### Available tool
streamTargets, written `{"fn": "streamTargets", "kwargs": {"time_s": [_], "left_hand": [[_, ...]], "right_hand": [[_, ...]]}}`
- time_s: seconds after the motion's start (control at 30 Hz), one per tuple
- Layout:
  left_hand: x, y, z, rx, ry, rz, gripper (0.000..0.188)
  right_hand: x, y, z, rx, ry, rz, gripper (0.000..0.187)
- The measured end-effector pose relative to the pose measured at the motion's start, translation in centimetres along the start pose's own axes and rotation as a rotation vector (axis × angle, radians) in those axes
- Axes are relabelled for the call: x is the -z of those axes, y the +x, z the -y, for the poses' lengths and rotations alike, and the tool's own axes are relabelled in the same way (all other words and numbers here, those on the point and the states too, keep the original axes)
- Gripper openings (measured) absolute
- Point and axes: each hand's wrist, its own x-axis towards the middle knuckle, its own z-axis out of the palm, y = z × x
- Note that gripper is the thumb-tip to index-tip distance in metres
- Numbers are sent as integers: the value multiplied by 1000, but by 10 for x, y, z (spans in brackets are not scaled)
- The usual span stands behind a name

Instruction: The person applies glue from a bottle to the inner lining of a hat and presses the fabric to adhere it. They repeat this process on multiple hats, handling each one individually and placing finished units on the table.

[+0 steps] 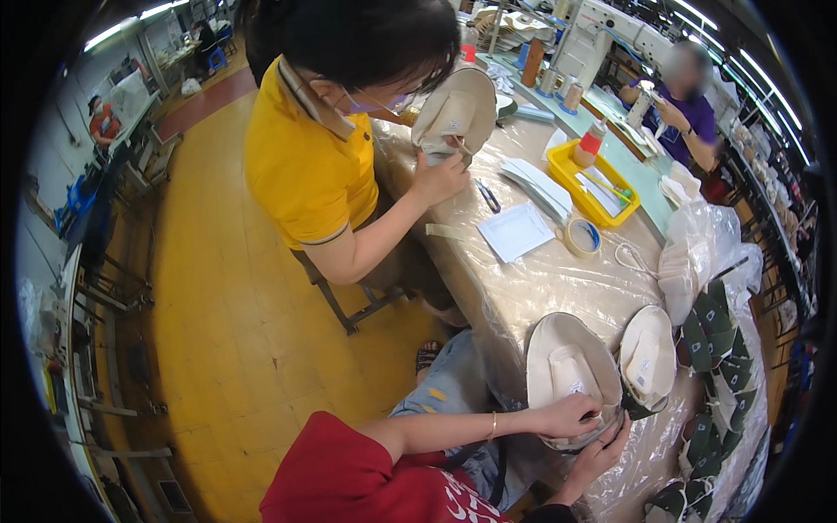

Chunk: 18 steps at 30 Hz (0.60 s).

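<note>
Left grip (568, 415) and right grip (603, 450) pinch the rim of a hollow cream-cloth oval (568, 370).

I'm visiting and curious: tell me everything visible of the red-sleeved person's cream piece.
The cream piece looks like fabric: a hollow oval with an inner panel bearing small print. It tilts on or just above the plastic-covered table, beside a similar piece. The left grip holds its near end, the right grip its outer side.
</note>
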Motion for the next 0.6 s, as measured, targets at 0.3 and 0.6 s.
{"fn": "streamTargets", "kwargs": {"time_s": [0.3,0.6], "left_hand": [[5,2,-7,64,-36,34,27],[-3,-2,-7,40,-35,10,26]], "right_hand": [[3,1,3,18,8,25,38],[8,-2,-1,11,13,40,38]]}}
